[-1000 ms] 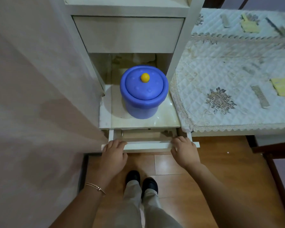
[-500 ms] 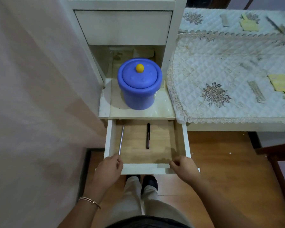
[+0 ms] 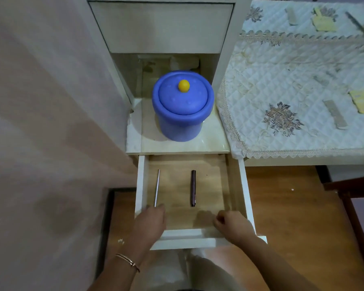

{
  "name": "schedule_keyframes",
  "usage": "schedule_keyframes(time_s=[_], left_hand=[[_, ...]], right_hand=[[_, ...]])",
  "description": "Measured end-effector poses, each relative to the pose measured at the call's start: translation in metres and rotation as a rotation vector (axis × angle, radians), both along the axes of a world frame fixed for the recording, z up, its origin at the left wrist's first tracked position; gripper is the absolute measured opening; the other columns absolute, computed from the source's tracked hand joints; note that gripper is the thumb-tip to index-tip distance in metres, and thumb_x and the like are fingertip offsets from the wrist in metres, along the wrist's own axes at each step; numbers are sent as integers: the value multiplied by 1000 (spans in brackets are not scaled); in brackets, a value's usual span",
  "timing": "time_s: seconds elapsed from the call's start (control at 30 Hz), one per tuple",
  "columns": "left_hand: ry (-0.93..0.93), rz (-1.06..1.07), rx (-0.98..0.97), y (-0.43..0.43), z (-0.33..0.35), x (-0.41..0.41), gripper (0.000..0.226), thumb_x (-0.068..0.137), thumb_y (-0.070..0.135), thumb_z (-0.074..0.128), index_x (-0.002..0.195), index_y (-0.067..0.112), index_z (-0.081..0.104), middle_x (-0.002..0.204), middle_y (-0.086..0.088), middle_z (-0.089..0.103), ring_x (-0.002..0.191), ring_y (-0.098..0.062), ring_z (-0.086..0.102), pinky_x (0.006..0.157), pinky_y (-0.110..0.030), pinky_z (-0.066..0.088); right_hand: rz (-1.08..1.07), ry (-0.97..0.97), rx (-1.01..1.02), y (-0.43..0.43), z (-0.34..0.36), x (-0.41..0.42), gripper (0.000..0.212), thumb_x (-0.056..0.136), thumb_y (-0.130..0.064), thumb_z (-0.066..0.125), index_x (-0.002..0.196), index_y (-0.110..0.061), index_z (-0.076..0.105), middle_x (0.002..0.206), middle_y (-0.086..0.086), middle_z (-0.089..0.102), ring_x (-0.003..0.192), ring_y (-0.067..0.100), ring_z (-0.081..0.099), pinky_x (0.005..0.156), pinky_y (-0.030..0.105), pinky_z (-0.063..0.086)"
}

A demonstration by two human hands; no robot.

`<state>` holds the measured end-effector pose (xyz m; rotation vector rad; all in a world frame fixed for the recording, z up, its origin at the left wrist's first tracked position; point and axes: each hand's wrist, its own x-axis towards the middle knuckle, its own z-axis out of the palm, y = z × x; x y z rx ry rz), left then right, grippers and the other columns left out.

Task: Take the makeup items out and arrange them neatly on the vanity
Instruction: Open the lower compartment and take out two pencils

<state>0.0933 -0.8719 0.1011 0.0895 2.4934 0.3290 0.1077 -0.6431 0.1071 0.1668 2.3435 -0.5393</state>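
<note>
1. A drawer (image 3: pixel 140 181) stands open under a small shelf (image 3: pixel 212 143).
2. Two makeup items lie on the wood floor of the drawer. A thin silver stick (image 3: pixel 157 187) lies close to the left wall. A dark stick shaped like a pen (image 3: pixel 193 188) lies near the middle. They lie side by side, apart from each other, and both point from the back to the front.
3. The left hand (image 3: pixel 150 219) is at the front left corner of the drawer, right at the near end of the silver stick. Its fingers point down and are hidden, so it is not clear if it holds the stick. A thin bracelet (image 3: pixel 127 261) sits on that wrist.
4. The right hand (image 3: pixel 232 225) is near the front right corner of the drawer. Its fingers are curled in, and nothing shows inside them.
5. A blue pot (image 3: pixel 183 120) stands in the middle of the shelf. Its lid is on, with a yellow knob (image 3: pixel 183 85) on top.
6. To the right, a white quilted cloth (image 3: pixel 282 66) covers the surface. A gray comb (image 3: pixel 333 114) lies on it near the right edge.
</note>
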Motion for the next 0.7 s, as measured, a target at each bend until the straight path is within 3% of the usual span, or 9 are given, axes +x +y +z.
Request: schedule_keyframes(time_s=[0.1, 0.2, 0.33, 0.47, 0.63, 0.7], left_hand=[[44, 59, -15, 7, -11, -29, 23, 93, 11, 36, 107, 8, 54, 102, -14, 61, 90, -28, 61, 76, -34, 49], [20, 80, -55, 11, -25, -53, 37, 90, 2, 33, 127, 3, 39, 118, -17, 52, 103, -29, 57, 88, -34, 47], [-39, 115, -107, 13, -40, -72, 37, 91, -2, 29, 127, -6, 36, 122, -23, 52, 107, -33, 57, 91, -36, 49], [-110, 175, -104, 14, -47, -77, 37, 93, 1, 31, 129, -9, 32, 124, -26, 53, 110, -36, 56, 94, -39, 48], [-58, 86, -112, 14, -39, -79, 35, 90, 5, 38, 123, -5, 38, 114, -23, 60, 97, -32, 62, 80, -36, 52], [-16, 85, 10, 17, -27, -77, 38, 88, 12, 47, 125, 4, 41, 100, -11, 61, 77, -21, 59, 63, -26, 49]], right_hand=[[-108, 0, -92, -24, -11, -26, 21, 90, -30, 50, 99, -16, 62, 99, 5, 68, 88, 19, 63, 79, 31, 52], [-269, 27, -135, -46, -26, -54, 22, 87, -21, 53, 106, -11, 58, 107, 12, 66, 96, 26, 61, 77, 32, 49], [-383, 8, -128, -62, -47, -75, 27, 84, -18, 58, 107, -7, 49, 108, 16, 63, 97, 32, 60, 73, 32, 46], [-380, -2, -47, -71, -62, -76, 27, 87, -20, 55, 112, -12, 47, 110, 12, 62, 99, 31, 61, 80, 38, 51], [-374, 0, -114, -69, -60, -73, 30, 85, -15, 56, 115, -14, 52, 108, 12, 65, 96, 30, 61, 72, 30, 46], [-389, 25, -160, -61, -49, -69, 26, 84, -16, 58, 109, -13, 53, 102, 11, 67, 90, 28, 62, 68, 29, 47]])
